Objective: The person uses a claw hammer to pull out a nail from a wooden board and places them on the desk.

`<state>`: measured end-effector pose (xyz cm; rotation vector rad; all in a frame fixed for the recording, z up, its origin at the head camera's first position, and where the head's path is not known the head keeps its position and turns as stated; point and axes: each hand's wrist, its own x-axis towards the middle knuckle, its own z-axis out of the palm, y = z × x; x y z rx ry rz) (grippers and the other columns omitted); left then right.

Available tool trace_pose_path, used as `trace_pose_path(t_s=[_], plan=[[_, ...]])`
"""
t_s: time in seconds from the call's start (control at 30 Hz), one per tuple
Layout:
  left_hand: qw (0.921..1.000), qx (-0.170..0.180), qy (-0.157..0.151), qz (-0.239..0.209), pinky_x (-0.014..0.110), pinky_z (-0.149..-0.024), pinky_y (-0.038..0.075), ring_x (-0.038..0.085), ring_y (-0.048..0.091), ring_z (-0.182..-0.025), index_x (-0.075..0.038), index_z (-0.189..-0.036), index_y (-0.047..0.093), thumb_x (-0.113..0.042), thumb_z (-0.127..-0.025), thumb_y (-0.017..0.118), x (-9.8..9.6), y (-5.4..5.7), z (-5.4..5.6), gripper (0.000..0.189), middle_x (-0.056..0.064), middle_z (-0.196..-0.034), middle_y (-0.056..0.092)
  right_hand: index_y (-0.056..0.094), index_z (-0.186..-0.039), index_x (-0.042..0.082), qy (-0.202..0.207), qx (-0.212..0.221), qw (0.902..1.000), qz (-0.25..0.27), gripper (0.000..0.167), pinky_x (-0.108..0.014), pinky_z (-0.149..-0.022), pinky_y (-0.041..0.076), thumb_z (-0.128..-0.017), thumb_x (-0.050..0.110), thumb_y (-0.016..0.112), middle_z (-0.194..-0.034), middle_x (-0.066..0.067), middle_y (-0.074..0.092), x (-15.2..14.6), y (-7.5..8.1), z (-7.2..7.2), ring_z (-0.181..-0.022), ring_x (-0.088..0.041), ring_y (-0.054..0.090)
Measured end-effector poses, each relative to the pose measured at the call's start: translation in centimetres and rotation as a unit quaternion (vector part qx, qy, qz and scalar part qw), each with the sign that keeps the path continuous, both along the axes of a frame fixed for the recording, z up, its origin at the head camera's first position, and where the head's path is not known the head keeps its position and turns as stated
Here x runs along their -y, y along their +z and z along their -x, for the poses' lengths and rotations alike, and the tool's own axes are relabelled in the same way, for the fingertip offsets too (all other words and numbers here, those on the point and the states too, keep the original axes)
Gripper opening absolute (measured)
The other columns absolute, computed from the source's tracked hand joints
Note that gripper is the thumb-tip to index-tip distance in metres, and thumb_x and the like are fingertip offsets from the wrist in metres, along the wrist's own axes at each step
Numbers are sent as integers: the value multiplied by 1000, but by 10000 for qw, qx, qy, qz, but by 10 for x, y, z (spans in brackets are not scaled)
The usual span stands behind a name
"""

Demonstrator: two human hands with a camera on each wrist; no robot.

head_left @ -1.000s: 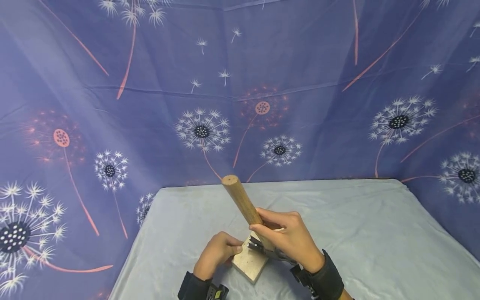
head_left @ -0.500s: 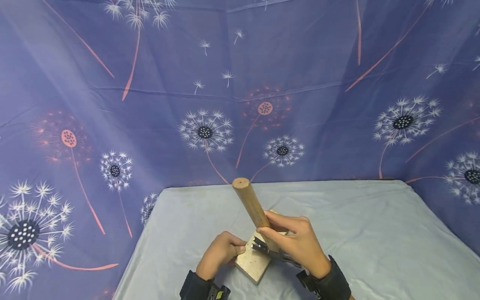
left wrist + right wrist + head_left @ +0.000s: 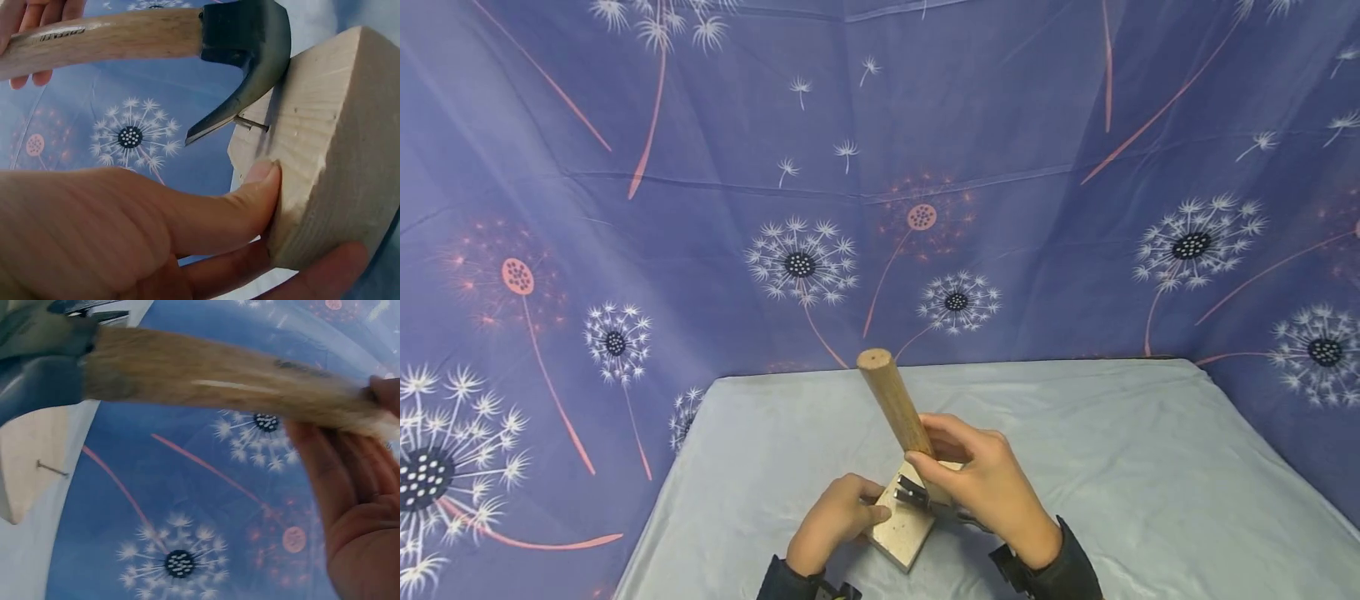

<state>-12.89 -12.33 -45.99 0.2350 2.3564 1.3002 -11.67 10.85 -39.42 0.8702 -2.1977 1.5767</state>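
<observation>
A pale wooden block [image 3: 901,533] lies on the cloth, its near end between the thumb and fingers of my left hand [image 3: 842,517]. My right hand [image 3: 988,475] grips the wooden handle [image 3: 891,400] of a claw hammer, which stands steeply raised, leaning left. In the left wrist view the dark hammer head [image 3: 250,37] rests against the block's face. Its claw reaches a nail [image 3: 251,122] that sticks out of the wood; whether the slot encloses it is unclear. Another nail [image 3: 52,469] protrudes from the block in the right wrist view, apart from the hammer.
A pale blue-grey cloth [image 3: 1150,467] covers the table. Behind and at both sides hangs a purple-blue curtain [image 3: 1030,167] with a dandelion print. Each wrist wears a black strap, the right one [image 3: 1063,567] close to the hammer.
The hammer handle has tipped slightly to the right and more upright in my right hand. My left thumb has shifted a little nearer along the block. The head view sways slightly.
</observation>
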Motion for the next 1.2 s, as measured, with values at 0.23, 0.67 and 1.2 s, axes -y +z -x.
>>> trace_pose_path(t_s=[0.23,0.67,1.2], plan=[[9992,-152,312,-212,45,-57,61,25,69,-63,3,-101,82,3,-91,79,-2,-3,-1,10,7,-79,73,71,-132,14,-279,458,9972,-523,40,-35,-88,61,-95,1,78,-120,2,74,12,12,0,-104,-14,73],[9988,-97,387,-276,42,-58,61,24,71,-67,4,-100,83,1,-92,80,-2,-10,4,9,7,-80,75,72,-128,21,-179,67,9979,-620,28,-36,-88,61,-101,23,77,-117,13,68,17,5,6,-105,-10,70],[9984,164,409,-365,43,-60,63,26,75,-73,5,-106,82,-1,-91,80,4,-14,4,17,10,-86,76,70,-135,15,-315,397,9979,390,36,-41,-85,62,-100,4,74,-123,-2,72,-7,-12,-7,-109,-23,74]])
